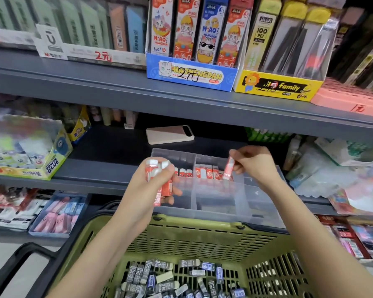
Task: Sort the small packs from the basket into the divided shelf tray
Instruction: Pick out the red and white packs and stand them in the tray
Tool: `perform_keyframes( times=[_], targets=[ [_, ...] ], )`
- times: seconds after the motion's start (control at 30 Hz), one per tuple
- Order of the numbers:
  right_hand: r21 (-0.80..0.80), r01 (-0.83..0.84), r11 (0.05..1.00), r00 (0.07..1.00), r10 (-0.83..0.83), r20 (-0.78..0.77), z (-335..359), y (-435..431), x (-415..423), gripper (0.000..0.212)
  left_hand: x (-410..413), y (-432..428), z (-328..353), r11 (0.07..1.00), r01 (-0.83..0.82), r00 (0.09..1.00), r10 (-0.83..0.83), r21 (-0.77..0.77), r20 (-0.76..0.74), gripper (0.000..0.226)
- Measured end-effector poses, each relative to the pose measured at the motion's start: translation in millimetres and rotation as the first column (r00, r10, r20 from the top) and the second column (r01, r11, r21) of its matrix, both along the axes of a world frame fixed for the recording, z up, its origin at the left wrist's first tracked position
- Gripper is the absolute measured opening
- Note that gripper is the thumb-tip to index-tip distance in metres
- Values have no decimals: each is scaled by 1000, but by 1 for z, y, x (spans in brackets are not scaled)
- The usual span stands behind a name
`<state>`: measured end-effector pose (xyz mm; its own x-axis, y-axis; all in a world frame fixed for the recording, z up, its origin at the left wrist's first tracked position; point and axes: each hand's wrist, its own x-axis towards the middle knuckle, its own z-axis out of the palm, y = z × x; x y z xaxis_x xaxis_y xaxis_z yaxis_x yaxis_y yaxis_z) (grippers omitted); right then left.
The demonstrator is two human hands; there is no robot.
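A clear divided tray [220,203] sits on the middle shelf. Red-and-white packs [207,172] stand in rows in its back compartments. My left hand [157,179] grips a bunch of several red packs [159,183] at the tray's left front. My right hand [252,163] pinches one red pack [228,168] upright, just above the row in the middle compartment. Below, the green basket [202,239] holds several grey and blue 2B packs [172,278].
A pink phone-like slab [169,134] lies on the shelf behind the tray. A Power Glue box [30,155] stands to the left, plastic-wrapped goods [332,168] to the right. The upper shelf edge [181,100] overhangs. The basket's black handle [24,261] is at lower left.
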<state>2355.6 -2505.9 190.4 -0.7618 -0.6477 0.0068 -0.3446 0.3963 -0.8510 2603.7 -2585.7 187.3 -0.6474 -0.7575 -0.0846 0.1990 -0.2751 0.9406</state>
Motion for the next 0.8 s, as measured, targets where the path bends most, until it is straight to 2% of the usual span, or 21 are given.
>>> perform_keyframes(
  times=[0.13,0.33,0.43,0.6,0.7,0.8],
  targets=[
    [201,-106,974,994,105,15,-2,-9,-7,19,-8,5,0,1000,17,1000,-17,9,22,44],
    [313,-185,931,978,207,-37,7,-12,-3,15,-10,5,-4,999,34,999,-35,16,35,41],
    [436,-232,870,946,306,-108,9,-13,3,14,-10,5,-6,999,29,999,-29,16,37,41],
    [667,-117,736,859,412,-303,4,-25,7,20,-12,4,-7,999,30,998,-31,25,52,41],
    [653,-28,757,808,402,-431,-10,-23,15,21,-13,3,-7,999,36,997,-38,24,62,37],
    [575,-13,818,829,330,-452,-17,-20,15,21,-13,4,-7,999,43,997,-45,33,60,41]
  ],
)
